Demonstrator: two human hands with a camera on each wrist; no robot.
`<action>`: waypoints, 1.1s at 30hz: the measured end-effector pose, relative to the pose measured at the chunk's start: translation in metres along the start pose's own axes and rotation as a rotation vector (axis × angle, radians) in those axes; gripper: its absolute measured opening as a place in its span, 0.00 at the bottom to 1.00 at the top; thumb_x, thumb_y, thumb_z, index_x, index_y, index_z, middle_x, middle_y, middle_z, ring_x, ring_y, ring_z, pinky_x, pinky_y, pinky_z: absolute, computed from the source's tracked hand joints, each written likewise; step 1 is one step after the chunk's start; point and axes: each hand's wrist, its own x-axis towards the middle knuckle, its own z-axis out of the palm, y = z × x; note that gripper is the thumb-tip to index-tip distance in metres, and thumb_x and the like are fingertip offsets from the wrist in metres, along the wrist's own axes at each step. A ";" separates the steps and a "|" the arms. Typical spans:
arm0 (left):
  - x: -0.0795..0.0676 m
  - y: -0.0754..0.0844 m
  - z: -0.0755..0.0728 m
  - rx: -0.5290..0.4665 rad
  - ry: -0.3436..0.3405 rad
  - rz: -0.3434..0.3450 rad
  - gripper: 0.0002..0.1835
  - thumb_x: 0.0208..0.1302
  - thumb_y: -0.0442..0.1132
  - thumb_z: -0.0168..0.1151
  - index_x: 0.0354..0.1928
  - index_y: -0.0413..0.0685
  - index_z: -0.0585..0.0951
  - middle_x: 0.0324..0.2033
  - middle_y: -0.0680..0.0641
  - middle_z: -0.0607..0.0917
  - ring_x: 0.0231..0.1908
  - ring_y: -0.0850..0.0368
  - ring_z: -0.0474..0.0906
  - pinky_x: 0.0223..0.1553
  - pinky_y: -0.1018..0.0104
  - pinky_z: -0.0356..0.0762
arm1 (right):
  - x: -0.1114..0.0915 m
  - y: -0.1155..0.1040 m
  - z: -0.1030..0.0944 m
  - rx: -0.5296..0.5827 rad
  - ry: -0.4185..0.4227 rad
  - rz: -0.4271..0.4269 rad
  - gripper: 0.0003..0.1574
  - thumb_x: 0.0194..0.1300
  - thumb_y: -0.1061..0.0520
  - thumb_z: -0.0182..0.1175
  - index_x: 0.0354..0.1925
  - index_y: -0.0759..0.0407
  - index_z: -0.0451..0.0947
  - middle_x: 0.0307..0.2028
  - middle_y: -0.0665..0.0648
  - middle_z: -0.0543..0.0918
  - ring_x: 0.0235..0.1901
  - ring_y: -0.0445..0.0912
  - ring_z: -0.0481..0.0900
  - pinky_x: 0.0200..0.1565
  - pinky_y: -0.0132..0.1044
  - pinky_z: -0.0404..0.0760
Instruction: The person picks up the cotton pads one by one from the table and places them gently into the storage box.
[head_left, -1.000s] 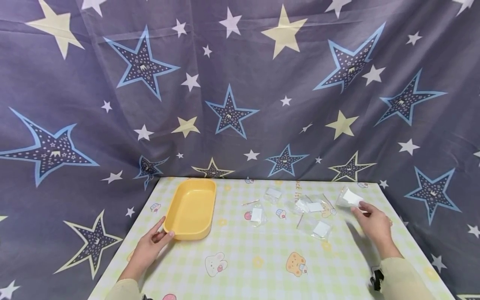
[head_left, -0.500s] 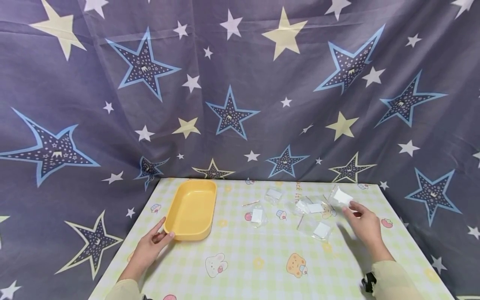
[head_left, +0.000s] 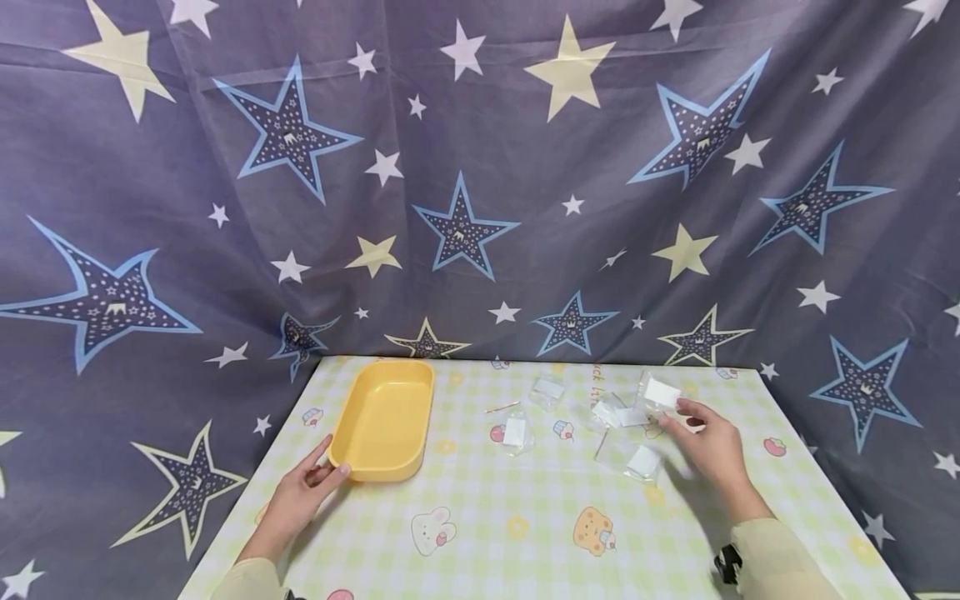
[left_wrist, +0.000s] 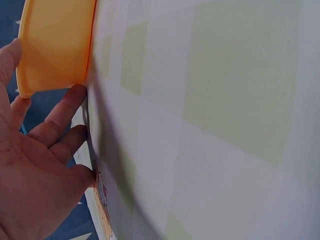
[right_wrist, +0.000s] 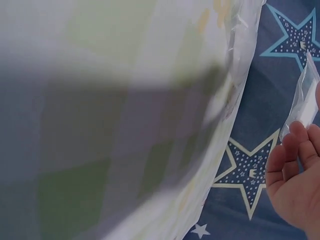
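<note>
A yellow plastic tray [head_left: 381,421] lies at the left of the table. My left hand [head_left: 296,496] holds its near left corner, thumb on the front side and fingers at the left side; the left wrist view shows fingertips [left_wrist: 77,92] by the tray's base. At the right, my right hand [head_left: 712,442] pinches a small clear plastic bag with a white piece inside [head_left: 662,394], raised above the table. In the right wrist view this bag [right_wrist: 302,97] stands out from the fingers. Just left of it lie similar clear bags [head_left: 630,417], partly covered by the held one.
More clear bags with white pieces lie on the table: one [head_left: 514,431] near the middle, one [head_left: 547,390] farther back, one [head_left: 642,461] nearer. A thin reddish strip [head_left: 502,407] lies by them. A star-patterned curtain [head_left: 480,208] hangs behind the checked tablecloth [head_left: 517,558].
My right hand has moved left with the clear bag, from beside the other bags to over them. My left hand and the yellow tray have stayed in place.
</note>
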 end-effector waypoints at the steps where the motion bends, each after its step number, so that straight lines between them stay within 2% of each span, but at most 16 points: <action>1: 0.001 0.000 0.000 -0.002 0.001 0.002 0.55 0.64 0.77 0.64 0.87 0.69 0.54 0.70 0.37 0.80 0.71 0.43 0.75 0.65 0.52 0.77 | 0.000 -0.002 0.001 0.004 -0.001 -0.006 0.31 0.66 0.49 0.77 0.62 0.63 0.85 0.51 0.65 0.92 0.47 0.61 0.88 0.40 0.20 0.72; 4: 0.001 -0.001 0.000 -0.004 0.002 0.006 0.55 0.64 0.77 0.64 0.86 0.70 0.54 0.70 0.38 0.80 0.71 0.43 0.75 0.66 0.52 0.76 | 0.001 -0.009 0.003 0.020 -0.014 -0.020 0.31 0.65 0.50 0.78 0.61 0.62 0.85 0.51 0.64 0.92 0.48 0.59 0.86 0.41 0.22 0.75; 11: 0.001 -0.002 0.000 0.000 0.000 0.025 0.54 0.65 0.76 0.65 0.86 0.70 0.54 0.67 0.38 0.83 0.71 0.42 0.76 0.65 0.51 0.77 | 0.004 -0.031 0.012 0.045 -0.037 -0.089 0.32 0.63 0.53 0.80 0.61 0.64 0.85 0.50 0.65 0.92 0.48 0.60 0.87 0.49 0.42 0.84; 19: -0.001 -0.001 -0.001 -0.029 -0.015 0.028 0.54 0.65 0.75 0.65 0.87 0.70 0.53 0.70 0.37 0.81 0.74 0.39 0.73 0.68 0.47 0.76 | 0.008 -0.056 0.036 0.076 -0.078 -0.149 0.29 0.61 0.54 0.81 0.57 0.64 0.86 0.48 0.63 0.92 0.47 0.59 0.86 0.48 0.40 0.83; 23: -0.002 0.000 -0.001 -0.031 -0.014 0.028 0.54 0.65 0.75 0.64 0.87 0.69 0.53 0.70 0.37 0.81 0.74 0.38 0.73 0.69 0.45 0.75 | 0.010 -0.069 0.050 0.103 -0.090 -0.184 0.29 0.59 0.55 0.82 0.55 0.64 0.87 0.46 0.63 0.92 0.47 0.60 0.87 0.49 0.48 0.85; 25: -0.001 -0.001 0.000 -0.032 -0.009 0.030 0.54 0.65 0.75 0.65 0.87 0.69 0.54 0.69 0.37 0.81 0.73 0.39 0.74 0.69 0.46 0.76 | 0.011 -0.075 0.058 0.103 -0.094 -0.197 0.29 0.57 0.55 0.83 0.55 0.64 0.87 0.44 0.62 0.92 0.46 0.58 0.87 0.49 0.49 0.85; 30: -0.001 -0.002 0.000 -0.037 -0.009 0.030 0.54 0.66 0.74 0.65 0.87 0.70 0.54 0.69 0.37 0.81 0.73 0.39 0.74 0.68 0.47 0.76 | 0.012 -0.089 0.073 0.118 -0.116 -0.210 0.28 0.57 0.55 0.83 0.54 0.62 0.87 0.42 0.60 0.92 0.45 0.55 0.87 0.48 0.44 0.84; 33: 0.000 -0.002 -0.001 -0.028 -0.015 0.033 0.54 0.66 0.75 0.64 0.87 0.69 0.53 0.70 0.36 0.81 0.74 0.37 0.73 0.70 0.42 0.75 | 0.011 -0.101 0.081 0.152 -0.137 -0.218 0.27 0.58 0.55 0.82 0.53 0.64 0.87 0.42 0.61 0.92 0.45 0.57 0.87 0.48 0.47 0.85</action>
